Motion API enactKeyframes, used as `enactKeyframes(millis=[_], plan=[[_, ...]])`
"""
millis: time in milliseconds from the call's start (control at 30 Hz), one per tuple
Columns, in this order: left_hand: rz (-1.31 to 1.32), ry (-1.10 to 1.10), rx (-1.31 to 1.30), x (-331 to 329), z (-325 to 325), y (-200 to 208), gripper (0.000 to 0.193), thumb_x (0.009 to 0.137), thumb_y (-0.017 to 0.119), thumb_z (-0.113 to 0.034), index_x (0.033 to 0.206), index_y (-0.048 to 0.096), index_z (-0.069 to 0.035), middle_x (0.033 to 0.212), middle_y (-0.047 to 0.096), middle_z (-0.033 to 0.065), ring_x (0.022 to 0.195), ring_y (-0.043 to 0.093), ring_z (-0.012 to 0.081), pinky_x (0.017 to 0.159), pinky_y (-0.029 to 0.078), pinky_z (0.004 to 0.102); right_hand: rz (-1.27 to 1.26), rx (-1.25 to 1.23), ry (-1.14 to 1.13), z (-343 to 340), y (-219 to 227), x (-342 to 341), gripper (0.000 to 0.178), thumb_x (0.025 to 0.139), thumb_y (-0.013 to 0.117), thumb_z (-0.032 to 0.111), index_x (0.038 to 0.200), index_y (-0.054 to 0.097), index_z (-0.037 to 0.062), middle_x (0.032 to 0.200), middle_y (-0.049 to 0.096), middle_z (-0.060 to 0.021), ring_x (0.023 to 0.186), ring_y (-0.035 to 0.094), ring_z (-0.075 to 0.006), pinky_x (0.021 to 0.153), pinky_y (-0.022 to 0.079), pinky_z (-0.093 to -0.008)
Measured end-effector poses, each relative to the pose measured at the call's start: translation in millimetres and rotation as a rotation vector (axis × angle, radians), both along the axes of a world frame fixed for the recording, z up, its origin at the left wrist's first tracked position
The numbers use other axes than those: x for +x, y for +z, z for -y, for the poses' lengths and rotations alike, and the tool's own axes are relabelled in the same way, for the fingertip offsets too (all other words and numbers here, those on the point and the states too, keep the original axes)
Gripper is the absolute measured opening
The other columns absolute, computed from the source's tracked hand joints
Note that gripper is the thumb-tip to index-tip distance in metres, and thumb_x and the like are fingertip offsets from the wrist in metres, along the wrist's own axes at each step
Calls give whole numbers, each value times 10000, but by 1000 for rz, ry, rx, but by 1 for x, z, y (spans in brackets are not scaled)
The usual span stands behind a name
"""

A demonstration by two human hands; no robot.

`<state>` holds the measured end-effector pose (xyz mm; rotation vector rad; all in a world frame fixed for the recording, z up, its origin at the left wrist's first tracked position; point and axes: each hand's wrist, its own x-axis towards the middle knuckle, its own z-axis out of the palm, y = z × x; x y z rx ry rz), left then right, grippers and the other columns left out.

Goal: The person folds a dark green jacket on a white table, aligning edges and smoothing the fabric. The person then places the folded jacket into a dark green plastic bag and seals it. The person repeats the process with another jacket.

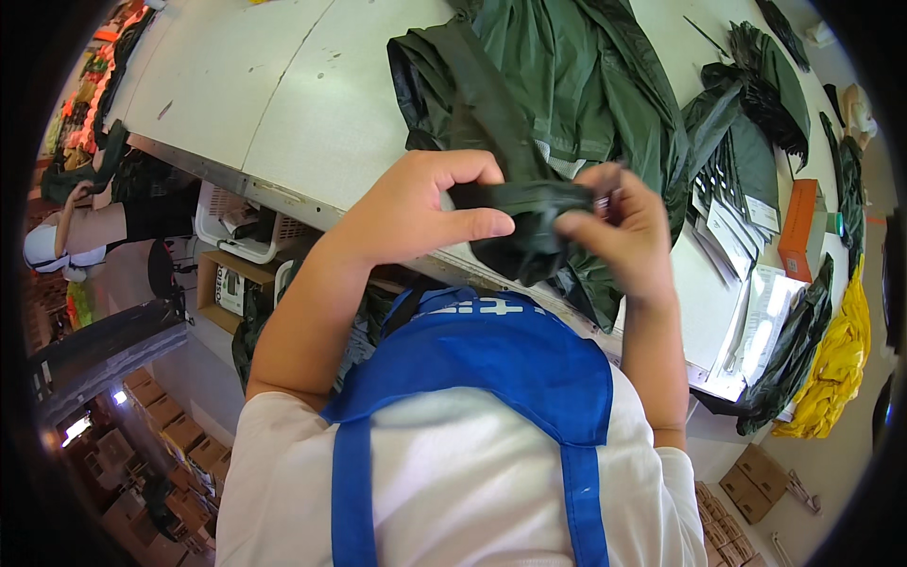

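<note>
A dark green, smooth-fabric garment [576, 76] lies bunched on the white table, its sleeve [496, 113] running toward me. My left hand [435, 203] pinches the sleeve's end between thumb and fingers, at the left side of its opening. At the other side my right hand [624, 231] is closed, its thumb against the sleeve end. Something small, dark and shiny shows among the right fingers; blur keeps me from telling what it is. The dark opening of the sleeve end [520, 255] hangs between both hands, over the table's near edge.
More dark green pieces [756, 123], white sheets [723, 231] and an orange box [800, 230] lie at the right of the table [293, 104]. Yellow fabric [836, 350] hangs at the right end. A white basket [213, 222] stands below left, near another person [71, 246].
</note>
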<state>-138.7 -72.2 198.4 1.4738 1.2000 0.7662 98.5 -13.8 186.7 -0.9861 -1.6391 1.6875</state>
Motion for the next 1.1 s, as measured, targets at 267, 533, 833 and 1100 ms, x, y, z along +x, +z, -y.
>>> enactKeyframes(millis=[267,533,833,1100], plan=[[1030,-253,-206,-4,-14,-38,387,851,590,-258,1127,561,12,1075,637,109,993,600,195,921,420,317,-748,-876,-388,-24,-19,2,222,933,515,210,980,634,29,856,675,-95,715,654,-190,750,554,-342],[1128,-84,113,18,-22,-13,461,768,598,-154,1225,599,-103,1276,539,153,1157,529,283,1018,368,393,-864,-799,-5,6,-47,8,330,881,600,184,1184,557,62,1058,637,-83,823,631,-180,642,513,-287],[-506,184,736,51,0,-9,377,673,611,73,1004,684,-92,984,501,183,915,540,369,745,470,404,-535,-252,-677,9,-18,-30,214,795,644,-49,950,548,63,629,507,24,418,381,-52,384,275,-220],[-470,520,352,-9,-13,-19,289,758,584,32,1043,614,-7,1035,594,159,932,592,298,823,465,338,171,722,-269,30,-29,-35,297,697,757,-18,941,605,55,762,588,-55,528,507,-125,489,417,-250]])
